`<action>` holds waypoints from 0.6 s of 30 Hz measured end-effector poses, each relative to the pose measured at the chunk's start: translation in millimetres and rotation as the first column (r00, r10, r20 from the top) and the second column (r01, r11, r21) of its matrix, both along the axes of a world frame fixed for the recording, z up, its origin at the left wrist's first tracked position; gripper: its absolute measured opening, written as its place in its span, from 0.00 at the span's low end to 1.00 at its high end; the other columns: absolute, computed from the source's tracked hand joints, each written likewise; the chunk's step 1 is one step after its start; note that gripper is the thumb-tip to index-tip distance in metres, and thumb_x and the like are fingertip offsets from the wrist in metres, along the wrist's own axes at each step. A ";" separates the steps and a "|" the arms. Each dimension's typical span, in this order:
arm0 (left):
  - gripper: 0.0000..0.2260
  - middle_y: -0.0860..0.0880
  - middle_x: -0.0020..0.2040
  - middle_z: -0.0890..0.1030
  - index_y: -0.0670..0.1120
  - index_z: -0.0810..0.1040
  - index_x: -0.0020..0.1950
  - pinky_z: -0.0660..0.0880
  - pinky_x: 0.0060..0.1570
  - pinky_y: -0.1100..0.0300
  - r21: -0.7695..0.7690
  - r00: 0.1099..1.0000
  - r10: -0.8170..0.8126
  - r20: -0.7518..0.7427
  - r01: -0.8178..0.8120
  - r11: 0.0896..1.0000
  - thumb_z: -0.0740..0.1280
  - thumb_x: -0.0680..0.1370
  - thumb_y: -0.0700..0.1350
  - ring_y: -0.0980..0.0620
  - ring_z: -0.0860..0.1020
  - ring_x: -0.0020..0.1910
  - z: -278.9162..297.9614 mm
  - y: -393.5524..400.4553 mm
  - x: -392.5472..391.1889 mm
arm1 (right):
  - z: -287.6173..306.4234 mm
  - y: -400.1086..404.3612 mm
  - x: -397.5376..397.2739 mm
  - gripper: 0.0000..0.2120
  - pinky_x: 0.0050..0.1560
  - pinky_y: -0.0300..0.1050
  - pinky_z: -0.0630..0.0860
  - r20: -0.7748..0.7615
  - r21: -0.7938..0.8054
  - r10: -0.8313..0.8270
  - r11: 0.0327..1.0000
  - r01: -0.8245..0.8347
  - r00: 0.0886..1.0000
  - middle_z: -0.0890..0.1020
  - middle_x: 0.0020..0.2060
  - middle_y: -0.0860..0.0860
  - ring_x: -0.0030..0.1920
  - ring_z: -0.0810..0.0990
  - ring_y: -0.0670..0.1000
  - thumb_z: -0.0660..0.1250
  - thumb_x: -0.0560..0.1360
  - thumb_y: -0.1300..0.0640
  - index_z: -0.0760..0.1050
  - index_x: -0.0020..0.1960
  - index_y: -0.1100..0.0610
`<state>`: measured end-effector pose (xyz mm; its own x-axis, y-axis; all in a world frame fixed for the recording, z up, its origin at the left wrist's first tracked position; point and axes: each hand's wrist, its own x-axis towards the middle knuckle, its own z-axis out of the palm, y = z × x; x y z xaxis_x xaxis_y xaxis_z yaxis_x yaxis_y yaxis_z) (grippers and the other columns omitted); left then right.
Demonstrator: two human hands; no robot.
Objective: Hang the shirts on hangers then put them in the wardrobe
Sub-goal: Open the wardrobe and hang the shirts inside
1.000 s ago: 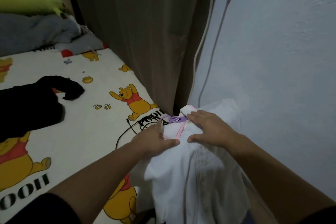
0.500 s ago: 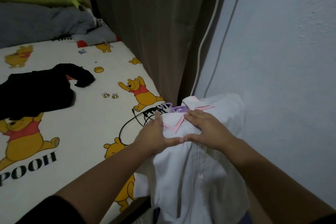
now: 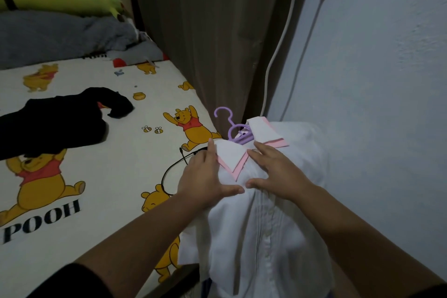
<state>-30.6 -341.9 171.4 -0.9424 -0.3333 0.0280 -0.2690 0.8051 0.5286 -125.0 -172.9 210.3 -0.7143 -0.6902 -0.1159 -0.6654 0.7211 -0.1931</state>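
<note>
Beside the cartoon-bear bedsheet (image 3: 125, 167), my left hand (image 3: 205, 176) and right hand (image 3: 273, 172) press flat, fingers spread, on the white pink-collared shirt (image 3: 266, 225) hung on a purple plastic hanger (image 3: 233, 128).

Two bare forearms — each in a short black sleeve (image 3: 79, 280) that ends near the elbow.

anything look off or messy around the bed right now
A black garment lies crumpled on the bed sheet, not hung. A black cable trails loose near the bed's edge. The white shirt on its purple hanger looks fine.
</note>
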 end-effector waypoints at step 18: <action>0.47 0.40 0.74 0.64 0.39 0.51 0.78 0.68 0.66 0.54 -0.496 0.973 -0.212 -0.088 0.142 0.857 0.59 0.72 0.71 0.44 0.68 0.70 -0.1 3.8 5.3 | 50.1 12.5 -26.9 0.24 0.54 0.52 0.73 -0.562 -0.380 -0.223 0.925 -0.010 0.796 0.76 0.62 0.56 0.58 0.74 0.58 0.60 0.73 0.44 0.75 0.64 0.55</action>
